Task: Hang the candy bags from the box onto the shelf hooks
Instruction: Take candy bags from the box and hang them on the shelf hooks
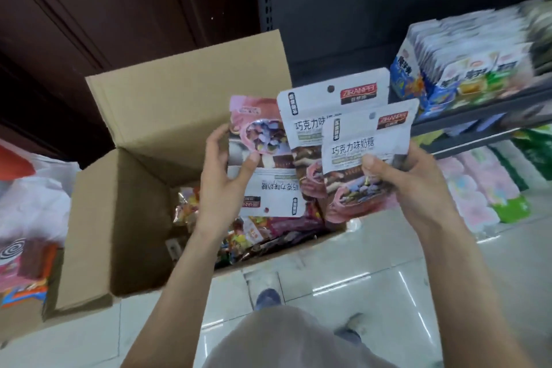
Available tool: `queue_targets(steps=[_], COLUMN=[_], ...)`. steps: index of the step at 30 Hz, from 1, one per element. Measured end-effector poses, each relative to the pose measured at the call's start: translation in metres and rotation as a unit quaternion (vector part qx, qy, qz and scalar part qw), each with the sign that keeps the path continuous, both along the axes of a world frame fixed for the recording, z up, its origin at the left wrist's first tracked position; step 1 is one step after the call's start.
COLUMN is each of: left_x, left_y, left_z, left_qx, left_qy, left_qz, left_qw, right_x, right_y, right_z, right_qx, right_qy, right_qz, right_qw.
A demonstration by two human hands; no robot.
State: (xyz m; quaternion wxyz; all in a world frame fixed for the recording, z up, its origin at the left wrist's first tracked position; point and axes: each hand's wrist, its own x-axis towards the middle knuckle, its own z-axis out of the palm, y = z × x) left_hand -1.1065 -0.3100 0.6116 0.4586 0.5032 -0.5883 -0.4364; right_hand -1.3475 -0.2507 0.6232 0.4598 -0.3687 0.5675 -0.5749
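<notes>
Brown corrugated cardboard fills the centre-left of the frame: an open box (125, 203) is sitting on a glossy tiled floor (388, 263) with its flaps up, and a heap of mixed candy bags (254, 236) is lying at its bottom. Above the box, a person is holding three white-and-pink chocolate milk candy bags. The left hand (221, 179) is pinching one upside-down bag (263, 170) between thumb and fingers, its hang hole pointing down. The right hand (409, 182) is keeping a grip on two upright bags (352, 140), fanned one over the other, hang holes at the top.

At the right of the frame, dark shelving (466, 119) is carrying rows of packaged snacks, blurred. No hook is plainly showing, so whether any of these candy bags are already hanging cannot be told.

The task appears to be at an early or middle stage: the bags in hand are lifted out but not yet hung, the inverted one probably needs turning, and many more are waiting in the box.
</notes>
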Motion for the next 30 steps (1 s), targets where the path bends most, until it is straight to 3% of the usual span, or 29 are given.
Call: queue_targets(steps=[8,14,17,21,26,28,30], left_x=[-0.171,-0.292,-0.337,-0.386,-0.479,-0.52,-0.555], left_y=[0.04,0.047,0.033,-0.004,-0.022,-0.017,-0.022], left_z=[0.048,0.073,0.078,0.062,0.035,0.034,0.042], left_qx=[-0.017,-0.035,0.039,0.15,0.199,0.169,0.112], left_qy=[-0.056,-0.086,-0.07,0.037,0.24,0.256,0.232], left_qz=[-0.303,-0.408,-0.444,-0.436,-0.406,-0.372,-0.291], left_qw=[0.951,0.908,0.893,0.886,0.859,0.876,0.921], right_x=[-0.16,-0.265,-0.306,-0.356,-0.417,-0.437,-0.457], right_y=[0.073,0.111,0.113,0.098,0.061,0.045,0.029], right_z=[0.026,0.04,0.039,0.029,0.019,0.016,0.015], right_qx=[-0.014,-0.011,-0.008,-0.055,-0.087,-0.096,-0.098], right_qy=[0.07,0.073,0.073,-0.001,-0.101,-0.102,-0.089], right_qz=[-0.023,-0.032,-0.106,-0.276,-0.401,-0.414,-0.419], right_qw=[0.997,0.997,0.992,0.959,0.906,0.899,0.898])
